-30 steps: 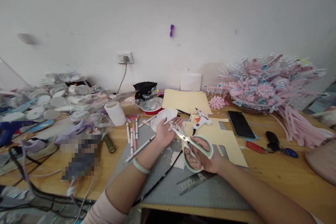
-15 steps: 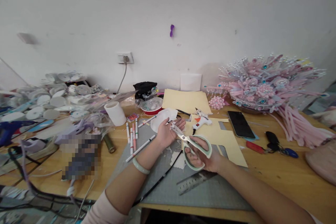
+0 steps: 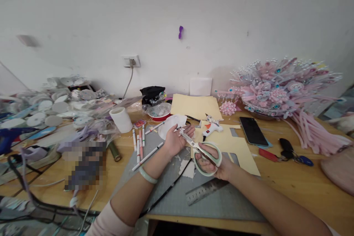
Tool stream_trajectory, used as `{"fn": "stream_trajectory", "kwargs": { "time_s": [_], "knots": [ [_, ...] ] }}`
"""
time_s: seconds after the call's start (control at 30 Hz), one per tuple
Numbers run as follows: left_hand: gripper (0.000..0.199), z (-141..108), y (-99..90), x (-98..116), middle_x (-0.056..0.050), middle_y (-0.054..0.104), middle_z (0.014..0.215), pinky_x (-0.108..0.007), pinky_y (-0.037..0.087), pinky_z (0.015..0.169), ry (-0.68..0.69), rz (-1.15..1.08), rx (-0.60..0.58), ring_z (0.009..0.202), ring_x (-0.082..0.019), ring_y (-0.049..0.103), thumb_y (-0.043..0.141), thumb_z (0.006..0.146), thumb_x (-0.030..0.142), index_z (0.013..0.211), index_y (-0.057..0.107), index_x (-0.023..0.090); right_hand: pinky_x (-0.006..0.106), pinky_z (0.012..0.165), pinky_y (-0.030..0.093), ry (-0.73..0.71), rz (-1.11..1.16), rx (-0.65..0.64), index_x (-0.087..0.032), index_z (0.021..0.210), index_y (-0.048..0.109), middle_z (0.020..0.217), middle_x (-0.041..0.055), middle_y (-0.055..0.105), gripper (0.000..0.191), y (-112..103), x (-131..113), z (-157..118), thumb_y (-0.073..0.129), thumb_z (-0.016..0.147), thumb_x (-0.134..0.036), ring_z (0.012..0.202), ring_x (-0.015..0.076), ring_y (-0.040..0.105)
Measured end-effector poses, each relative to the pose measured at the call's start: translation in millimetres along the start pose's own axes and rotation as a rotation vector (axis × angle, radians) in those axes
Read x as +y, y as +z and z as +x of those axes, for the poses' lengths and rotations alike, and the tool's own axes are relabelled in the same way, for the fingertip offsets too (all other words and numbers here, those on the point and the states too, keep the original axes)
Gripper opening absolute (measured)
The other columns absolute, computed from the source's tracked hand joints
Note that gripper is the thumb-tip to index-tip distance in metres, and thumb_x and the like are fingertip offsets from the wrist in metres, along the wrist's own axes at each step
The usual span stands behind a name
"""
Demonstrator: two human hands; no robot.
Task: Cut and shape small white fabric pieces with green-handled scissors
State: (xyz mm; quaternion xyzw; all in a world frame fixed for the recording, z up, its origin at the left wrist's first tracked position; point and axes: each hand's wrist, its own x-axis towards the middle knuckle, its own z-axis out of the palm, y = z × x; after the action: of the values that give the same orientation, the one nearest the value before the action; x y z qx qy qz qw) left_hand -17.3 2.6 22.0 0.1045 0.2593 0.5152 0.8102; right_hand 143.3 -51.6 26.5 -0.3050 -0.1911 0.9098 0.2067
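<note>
My right hand [image 3: 208, 159] grips a pair of scissors [image 3: 195, 145] with pale green handles, its fingers through the loops. Their blades point up and left into my left hand [image 3: 177, 140]. That hand is turned palm up and pinches a small white piece [image 3: 181, 131] near the blade tips; its exact shape is too small to make out. Below both hands lie a grey cutting mat [image 3: 171, 202], a torn white paper scrap [image 3: 188, 168] and a steel ruler [image 3: 200, 191].
Behind my hands are a white glue gun [image 3: 212, 128] and cream card sheets [image 3: 196, 105]. Several markers [image 3: 138, 143] lie left. A phone [image 3: 253, 131], keys [image 3: 287, 149] and a pink beaded headdress [image 3: 276, 92] stand right. Another person's arm [image 3: 339, 169] rests at the right edge.
The scissor handles have come closer together and the blades have closed. My left hand stays almost in place. The view has shifted very slightly.
</note>
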Motion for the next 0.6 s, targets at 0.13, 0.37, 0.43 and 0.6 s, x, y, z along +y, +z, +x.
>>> {"fn": "stream_trajectory", "kwargs": {
  "time_s": [0.13, 0.37, 0.43, 0.6],
  "knots": [
    [0.047, -0.9, 1.5, 0.2, -0.019, 0.064, 0.093, -0.031, 0.050, 0.074, 0.002, -0.008, 0.007, 0.085, -0.022, 0.063, 0.034, 0.083, 0.029, 0.116, 0.045, -0.002, 0.008, 0.027, 0.023, 0.023, -0.019, 0.020, -0.010, 0.061, 0.050, 0.037, -0.0035, 0.040, 0.047, 1.3, 0.2, -0.4, 0.031, 0.088, -0.044, 0.027, 0.0020, 0.035],
    [0.052, -1.9, 3.5, 0.4, -0.018, 0.065, 0.089, -0.031, 0.050, 0.070, 0.017, -0.021, 0.009, 0.082, -0.022, 0.063, 0.034, 0.082, 0.028, 0.123, 0.038, -0.003, 0.008, 0.026, 0.021, 0.026, -0.001, 0.027, -0.010, 0.059, 0.050, 0.038, -0.0046, 0.037, 0.047, 0.5, 1.5, 1.1, 0.031, 0.089, -0.042, 0.027, 0.0004, 0.030],
    [0.051, -1.5, 3.6, 0.4, -0.018, 0.065, 0.089, -0.031, 0.050, 0.070, 0.022, -0.019, 0.024, 0.082, -0.022, 0.063, 0.034, 0.082, 0.028, 0.123, 0.038, -0.003, 0.008, 0.026, 0.021, 0.038, -0.004, 0.028, -0.010, 0.059, 0.050, 0.038, -0.0047, 0.037, 0.047, 0.0, 1.7, 1.1, 0.031, 0.089, -0.041, 0.027, 0.0006, 0.030],
    [0.049, 0.2, 2.7, 1.5, -0.019, 0.064, 0.093, -0.032, 0.051, 0.071, 0.058, -0.057, 0.081, 0.085, -0.023, 0.063, 0.035, 0.081, 0.026, 0.122, 0.040, -0.002, 0.010, 0.026, 0.019, 0.018, -0.001, -0.018, -0.010, 0.060, 0.049, 0.042, -0.0045, 0.039, 0.040, -1.7, 4.0, 0.4, 0.039, 0.086, -0.039, 0.029, 0.0014, 0.032]
  ]
}}
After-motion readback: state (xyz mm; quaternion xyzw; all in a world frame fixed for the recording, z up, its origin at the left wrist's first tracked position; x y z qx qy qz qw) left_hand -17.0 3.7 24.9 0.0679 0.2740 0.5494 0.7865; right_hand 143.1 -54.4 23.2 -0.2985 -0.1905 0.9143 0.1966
